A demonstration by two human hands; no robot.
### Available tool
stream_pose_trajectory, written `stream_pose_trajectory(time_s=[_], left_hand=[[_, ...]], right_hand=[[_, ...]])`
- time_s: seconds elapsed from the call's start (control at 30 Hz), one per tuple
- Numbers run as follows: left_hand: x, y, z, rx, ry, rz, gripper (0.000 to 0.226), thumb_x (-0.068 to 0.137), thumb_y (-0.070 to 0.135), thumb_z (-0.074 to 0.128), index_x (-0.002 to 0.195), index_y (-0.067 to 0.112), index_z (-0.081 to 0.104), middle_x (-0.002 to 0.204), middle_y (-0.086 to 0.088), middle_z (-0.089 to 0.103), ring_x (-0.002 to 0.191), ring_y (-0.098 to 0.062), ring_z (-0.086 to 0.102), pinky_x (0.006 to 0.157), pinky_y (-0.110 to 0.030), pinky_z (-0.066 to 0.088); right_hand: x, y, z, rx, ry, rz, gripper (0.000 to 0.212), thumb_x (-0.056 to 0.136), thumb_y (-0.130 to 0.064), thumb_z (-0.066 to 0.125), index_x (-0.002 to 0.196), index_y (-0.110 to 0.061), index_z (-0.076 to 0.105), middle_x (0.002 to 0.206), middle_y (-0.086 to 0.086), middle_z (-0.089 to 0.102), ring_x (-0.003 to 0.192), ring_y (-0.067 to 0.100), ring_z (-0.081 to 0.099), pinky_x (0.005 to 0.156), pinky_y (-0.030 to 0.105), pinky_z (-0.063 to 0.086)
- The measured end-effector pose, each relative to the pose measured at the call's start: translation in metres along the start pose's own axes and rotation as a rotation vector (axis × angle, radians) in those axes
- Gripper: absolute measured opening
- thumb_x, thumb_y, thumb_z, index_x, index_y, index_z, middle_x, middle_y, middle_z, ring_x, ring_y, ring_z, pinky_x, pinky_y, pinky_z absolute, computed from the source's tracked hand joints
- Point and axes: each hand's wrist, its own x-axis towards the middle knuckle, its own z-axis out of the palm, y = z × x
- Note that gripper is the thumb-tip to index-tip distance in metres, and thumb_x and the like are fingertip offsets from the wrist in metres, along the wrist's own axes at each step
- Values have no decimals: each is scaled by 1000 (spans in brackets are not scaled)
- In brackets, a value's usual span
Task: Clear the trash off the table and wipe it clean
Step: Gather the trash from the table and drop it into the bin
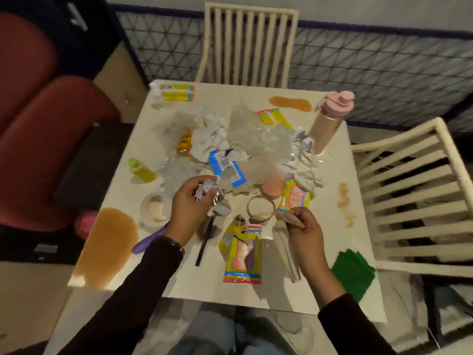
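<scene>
Head view: stained table (199,283); left hand (190,204) grips crumpled paper (204,187), right hand (304,226) pinches napkin (285,243).

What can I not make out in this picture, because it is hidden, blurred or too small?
All in the head view:
1. Crumpled trash in the left hand: the hand covers most of it.
2. Purple object: the left sleeve hides its near end.
3. Yellow wrapper: print too blurred to read.
4. Beige paper pinched by the right hand: the hand covers its upper end.
</scene>
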Motion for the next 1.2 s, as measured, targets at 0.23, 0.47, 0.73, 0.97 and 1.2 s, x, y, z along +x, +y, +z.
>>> stream_pose_trajectory(time_s=[0.23, 0.47, 0.73, 0.97, 1.2], left_hand=[[-89, -30, -133, 1, 338, -119, 25, 82, 1, 68, 89, 26, 65, 79, 22, 69, 74, 13, 60, 67, -5, 42], [-179, -96, -232, -72, 601, -264, 23, 83, -4, 65, 93, 16, 67, 98, 9, 67, 81, 11, 61, 68, -3, 44], [-254, -216, -335, -55, 648, -507, 20, 83, -1, 64, 97, 12, 65, 91, 6, 67, 79, 8, 61, 68, -2, 43], [-255, -358, -355, -54, 668, -626, 17, 86, 7, 63, 100, 17, 62, 92, 2, 66, 83, -14, 61, 74, -25, 48], [-240, -516, -316, -163, 766, -664, 18, 86, 7, 63, 99, 18, 57, 87, 11, 63, 69, -1, 59, 55, -19, 50]], right_hand=[[-20, -22, 107, -175, -370, -106, 29, 80, 4, 52, 73, -23, 59, 77, -8, 63, 69, -4, 54, 64, 13, 41], [-105, 8, 222, -324, -748, 28, 15, 85, 1, 60, 87, -13, 64, 78, -4, 66, 50, -5, 56, 47, 8, 39], [-202, 90, 346, -585, -885, 146, 29, 81, 5, 59, 82, -24, 61, 81, -7, 61, 78, 11, 56, 71, 15, 45], [-215, 210, 460, -548, -778, 233, 34, 80, 18, 38, 67, -11, 51, 68, 1, 49, 61, 5, 49, 57, 9, 42], [-197, 416, 535, -814, -1004, 79, 23, 93, 2, 38, 86, -14, 53, 78, -12, 63, 77, 5, 57, 80, 19, 45]])
